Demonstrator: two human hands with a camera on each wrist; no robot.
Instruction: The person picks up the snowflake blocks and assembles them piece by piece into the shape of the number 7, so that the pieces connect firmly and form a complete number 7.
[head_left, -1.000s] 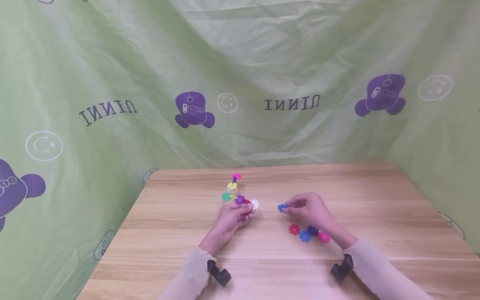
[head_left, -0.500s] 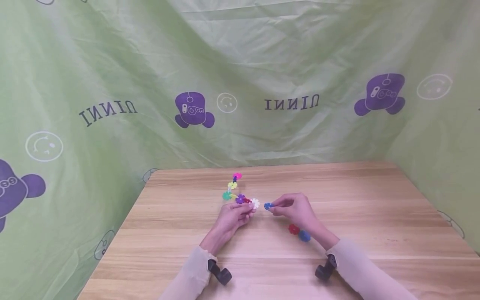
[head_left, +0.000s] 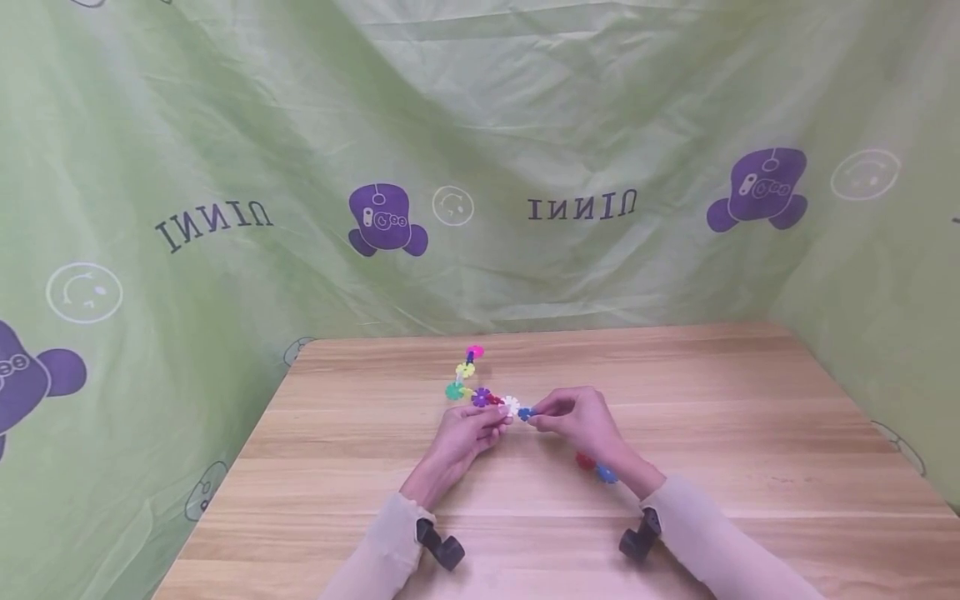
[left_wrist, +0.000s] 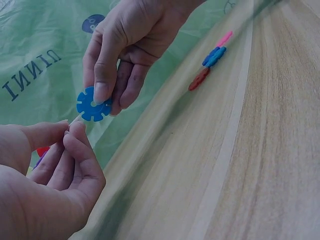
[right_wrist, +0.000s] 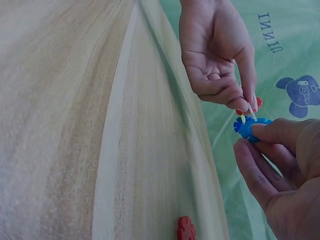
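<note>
Forearms in pale sleeves point(head_left: 723, 533) angle inward over a wood-grain tabletop point(head_left: 360, 508) as a person's two hands meet near its middle. The left hand point(head_left: 465, 437), thumb uppermost and fingers bent beneath, pinches a white disc point(head_left: 511, 406), the near end of a multicolored chain point(head_left: 454, 391) of notched discs. The right hand point(head_left: 581, 421), reaching in from the opposite side, grips a blue disc point(head_left: 525, 413) between thumb and forefinger, its edge at the rim of the white one; whether the two are slotted together cannot be told. Beyond the left hand, the chain runs leftward through red, purple and yellow, then bends at a green piece toward the tabletop's far edge, ending in pink. A loose red disc point(head_left: 585, 461) and a second blue disc point(head_left: 607, 474) lie below the right wrist, whose forearm partly blocks them from the head camera; the left wrist view also catches a pink disc point(left_wrist: 226, 38) there. Black wrist cameras point(head_left: 442, 546) project from both cuffs. A green curtain point(head_left: 480, 100) printed with purple figures and mirrored lettering hangs behind.
</note>
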